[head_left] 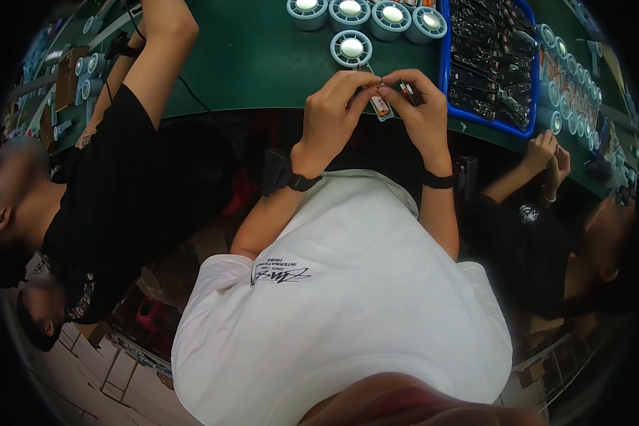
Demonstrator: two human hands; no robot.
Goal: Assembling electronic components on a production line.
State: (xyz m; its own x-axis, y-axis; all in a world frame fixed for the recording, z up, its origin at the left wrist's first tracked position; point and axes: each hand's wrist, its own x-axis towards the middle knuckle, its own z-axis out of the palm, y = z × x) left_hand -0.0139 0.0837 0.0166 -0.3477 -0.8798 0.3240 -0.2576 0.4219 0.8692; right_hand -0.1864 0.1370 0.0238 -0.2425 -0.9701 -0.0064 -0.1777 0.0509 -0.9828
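Just over the table's near edge, both my hands meet at the open handle of a light blue handheld fan (351, 49). An orange-and-white battery (380, 106) shows in the handle. My left hand (332, 117) is closed, its thumb and forefinger pinched together above the battery; what lies between those tips is too small to make out. My right hand (422, 113) is closed too, with a small dark circuit board (407, 91) between its thumb and fingers. The fingertips of both hands nearly touch and hide part of the handle.
Several fans (390, 18) stand along the far side of the green table (252, 64). A blue tray (445, 60) full of dark circuit boards lies to the right, with rows of fans (550, 92) beyond. Co-workers sit left and right; one's arm (149, 57) reaches over the table.
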